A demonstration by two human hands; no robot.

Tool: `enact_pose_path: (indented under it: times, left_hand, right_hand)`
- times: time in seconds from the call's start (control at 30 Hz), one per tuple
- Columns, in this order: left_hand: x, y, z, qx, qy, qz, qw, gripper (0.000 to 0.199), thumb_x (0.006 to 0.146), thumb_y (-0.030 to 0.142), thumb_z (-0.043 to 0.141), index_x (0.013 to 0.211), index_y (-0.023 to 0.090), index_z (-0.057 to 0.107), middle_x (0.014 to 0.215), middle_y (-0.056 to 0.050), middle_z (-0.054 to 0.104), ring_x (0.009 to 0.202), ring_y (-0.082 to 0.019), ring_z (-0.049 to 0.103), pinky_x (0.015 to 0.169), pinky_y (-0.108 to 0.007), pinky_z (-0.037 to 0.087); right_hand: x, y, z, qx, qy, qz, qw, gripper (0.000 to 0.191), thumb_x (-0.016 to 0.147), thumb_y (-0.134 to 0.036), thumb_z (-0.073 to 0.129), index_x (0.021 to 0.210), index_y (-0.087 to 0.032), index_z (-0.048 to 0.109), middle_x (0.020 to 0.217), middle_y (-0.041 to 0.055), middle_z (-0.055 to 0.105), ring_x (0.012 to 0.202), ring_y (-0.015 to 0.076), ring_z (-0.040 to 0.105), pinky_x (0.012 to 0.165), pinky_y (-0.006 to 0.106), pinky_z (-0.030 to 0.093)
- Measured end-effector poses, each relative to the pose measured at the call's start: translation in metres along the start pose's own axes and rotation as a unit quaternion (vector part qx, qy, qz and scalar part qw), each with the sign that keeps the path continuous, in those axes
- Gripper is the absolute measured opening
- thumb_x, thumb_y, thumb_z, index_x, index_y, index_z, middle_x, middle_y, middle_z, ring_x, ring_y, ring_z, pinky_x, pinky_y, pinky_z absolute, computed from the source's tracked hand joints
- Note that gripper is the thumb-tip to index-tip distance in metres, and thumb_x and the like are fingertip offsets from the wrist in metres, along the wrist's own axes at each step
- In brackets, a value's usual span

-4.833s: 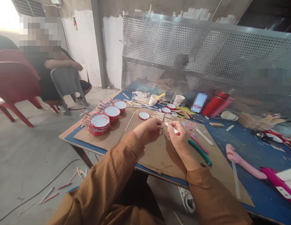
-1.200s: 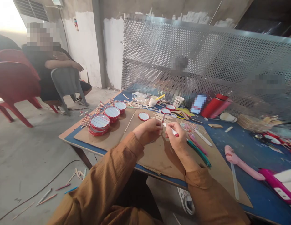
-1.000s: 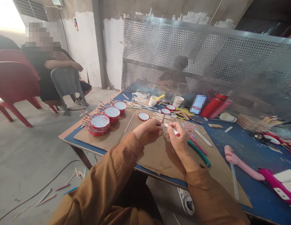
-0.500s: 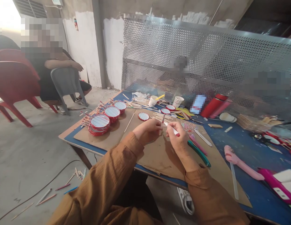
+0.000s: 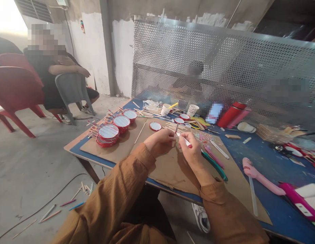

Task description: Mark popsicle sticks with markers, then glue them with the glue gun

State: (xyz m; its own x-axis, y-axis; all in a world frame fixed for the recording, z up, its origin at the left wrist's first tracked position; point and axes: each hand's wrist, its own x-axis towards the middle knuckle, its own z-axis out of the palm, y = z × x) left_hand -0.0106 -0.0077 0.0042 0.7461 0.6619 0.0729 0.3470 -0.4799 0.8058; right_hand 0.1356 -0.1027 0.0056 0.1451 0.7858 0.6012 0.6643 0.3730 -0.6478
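My left hand (image 5: pixel 162 138) pinches a flat wooden stick (image 5: pixel 176 129) upright; its upper part looks reddish. Closed around a white marker pen with a red end (image 5: pixel 189 145), my right hand (image 5: pixel 194 152) is just to the right of it. The marker's tip points left and meets or nearly meets the stick; I cannot tell which. Both hands are above the brown cardboard (image 5: pixel 167 171). Behind them lie a small red-rimmed drum (image 5: pixel 155 126) with a white face and a pile of wooden sticks (image 5: pixel 181 127).
Stacks of red drums (image 5: pixel 107 135) with sticks stand at the left. Green-handled pliers (image 5: pixel 215 166), a pink glue gun (image 5: pixel 261 178), a red flask (image 5: pixel 231 114) and paper cups (image 5: pixel 165 110) lie around. A perforated metal screen (image 5: pixel 218 57) closes the back. A person sits on a grey chair (image 5: pixel 72 88).
My right hand has shifted slightly left with the marker, closer to the stick. My left hand and the stick have stayed nearly still.
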Motion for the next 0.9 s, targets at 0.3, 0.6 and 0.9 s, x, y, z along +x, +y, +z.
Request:
enact_pose_path:
  times: [0.3,0.6,0.9]
  left_hand:
    - [0.0012,-0.0002,-0.0002,-0.003,-0.001,0.004,1.000,0.020,0.080,0.016,0.052,0.063,0.014,0.062,0.063,-0.001,0.066,0.064,-0.011,0.058,0.066,-0.019,0.044]
    - [0.0021,-0.0010,0.0009,-0.013,-0.006,-0.011,1.000,0.019,0.079,0.016,0.053,0.062,0.014,0.060,0.063,-0.001,0.066,0.064,-0.011,0.057,0.065,-0.021,0.044]
    - [0.0000,0.0036,-0.0008,0.018,0.008,-0.002,1.000,0.020,0.080,0.014,0.054,0.062,0.014,0.061,0.065,-0.001,0.066,0.064,-0.011,0.056,0.066,-0.021,0.042]
  right_hand:
    - [0.0001,0.0015,0.0013,-0.001,0.007,-0.002,1.000,0.018,0.086,-0.041,0.055,0.084,-0.024,0.058,0.068,0.0015,0.069,0.064,0.0204,0.068,0.058,0.030,0.052]
    - [0.0007,-0.0013,-0.0011,-0.011,0.005,0.006,1.000,0.016,0.086,-0.041,0.054,0.083,-0.025,0.057,0.064,0.0001,0.067,0.060,0.0198,0.067,0.056,0.029,0.051]
    - [0.0003,0.0022,-0.0002,0.006,-0.015,0.019,1.000,0.016,0.085,-0.040,0.055,0.081,-0.025,0.057,0.065,0.0005,0.067,0.062,0.0202,0.067,0.057,0.029,0.051]
